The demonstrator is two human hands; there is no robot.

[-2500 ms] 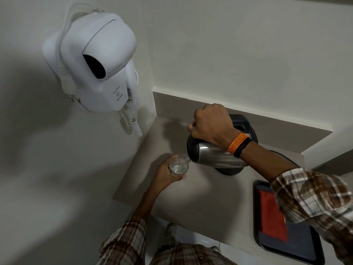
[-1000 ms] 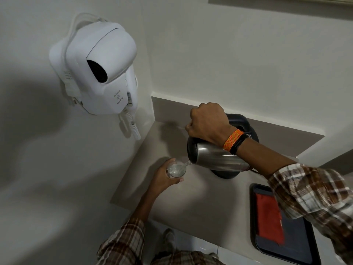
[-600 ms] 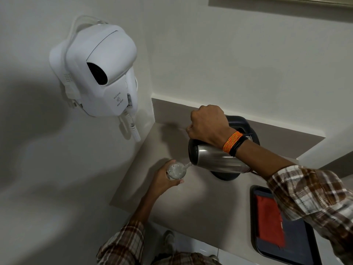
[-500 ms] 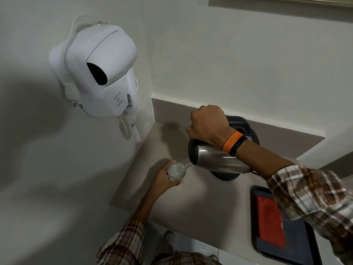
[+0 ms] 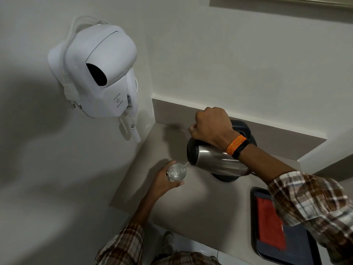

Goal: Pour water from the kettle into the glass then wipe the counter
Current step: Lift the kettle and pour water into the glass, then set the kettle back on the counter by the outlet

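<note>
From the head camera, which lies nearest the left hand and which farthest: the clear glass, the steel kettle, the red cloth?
1. Clear glass: held in the left hand itself.
2. Steel kettle: just to its right, tilted, spout over the glass.
3. Red cloth: far right, on the dark tray.

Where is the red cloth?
In the head view the red cloth lies on the dark tray at the lower right of the counter, partly under the right sleeve, right of the kettle.
</note>
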